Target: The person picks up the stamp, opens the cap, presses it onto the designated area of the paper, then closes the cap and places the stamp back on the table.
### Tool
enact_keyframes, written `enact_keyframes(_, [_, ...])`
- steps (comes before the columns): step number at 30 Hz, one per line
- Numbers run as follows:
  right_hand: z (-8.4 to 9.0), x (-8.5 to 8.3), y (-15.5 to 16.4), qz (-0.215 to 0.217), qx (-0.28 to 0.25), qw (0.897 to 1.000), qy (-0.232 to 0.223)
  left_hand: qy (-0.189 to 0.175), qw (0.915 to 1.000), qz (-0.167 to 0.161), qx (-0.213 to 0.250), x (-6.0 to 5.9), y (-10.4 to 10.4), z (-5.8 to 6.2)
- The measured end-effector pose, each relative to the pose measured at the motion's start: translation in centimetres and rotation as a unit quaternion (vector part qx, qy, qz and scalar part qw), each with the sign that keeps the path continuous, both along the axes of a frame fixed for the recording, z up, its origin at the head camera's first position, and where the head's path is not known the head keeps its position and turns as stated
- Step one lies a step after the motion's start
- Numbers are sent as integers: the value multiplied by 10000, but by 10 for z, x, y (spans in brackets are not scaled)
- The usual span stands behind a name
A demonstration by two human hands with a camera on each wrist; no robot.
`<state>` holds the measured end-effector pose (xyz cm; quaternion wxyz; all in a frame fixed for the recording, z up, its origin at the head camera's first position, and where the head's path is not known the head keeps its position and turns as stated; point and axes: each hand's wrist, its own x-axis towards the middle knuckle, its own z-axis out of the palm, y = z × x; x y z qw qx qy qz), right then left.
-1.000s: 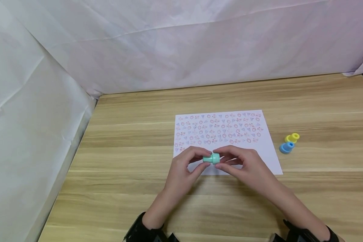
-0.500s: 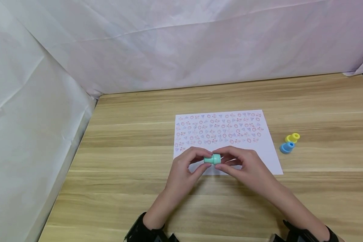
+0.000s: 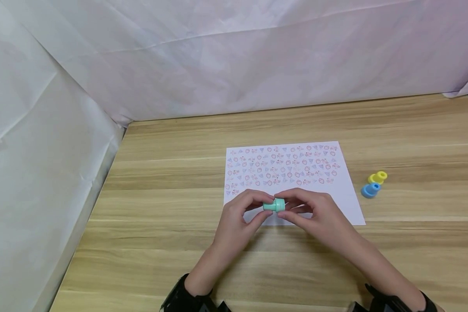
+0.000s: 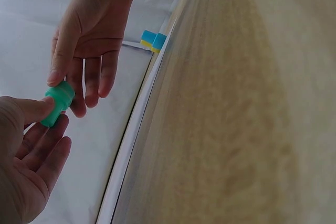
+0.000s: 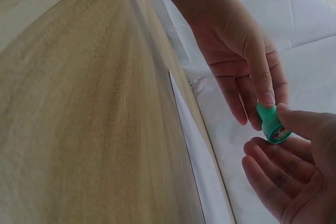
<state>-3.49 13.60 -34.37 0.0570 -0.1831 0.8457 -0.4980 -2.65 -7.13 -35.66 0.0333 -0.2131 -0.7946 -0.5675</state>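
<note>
The small green stamp [image 3: 274, 205] lies sideways in the air, just above the near edge of the patterned paper sheet [image 3: 288, 173]. The left hand [image 3: 235, 221] pinches one end between thumb and fingertips; the right hand [image 3: 320, 216] pinches the other end. The sheet lies on the wooden counter [image 3: 171, 182]. Well to the right stand a yellow stamp [image 3: 377, 177] and a blue stamp [image 3: 370, 190], touching each other.
</note>
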Motion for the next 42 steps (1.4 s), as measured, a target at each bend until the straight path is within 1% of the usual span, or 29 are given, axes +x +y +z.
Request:
enact_keyframes(9, [0,0,0,-20,22,10000,31,13,10000,36,14,0,1,0])
enact_keyframes(16, [0,0,0,22,-40,9999,113,0,9999,83,-63,0,1,1])
enact_keyframes(22, [1,0,0,23,-55,9999,113,-44,9999,94,-42,0,1,1])
enact_keyframes(29, [2,0,0,6,-85,9999,122,-8,10000,86,-3,0,1,1])
enact_keyframes(37, [2,0,1,2,-41,9999,157,-18,9999,115,-43,0,1,1])
enact_keyframes(42, [2,0,2,-30,46,9999,87,-20,9999,99,-49,-1,0,1])
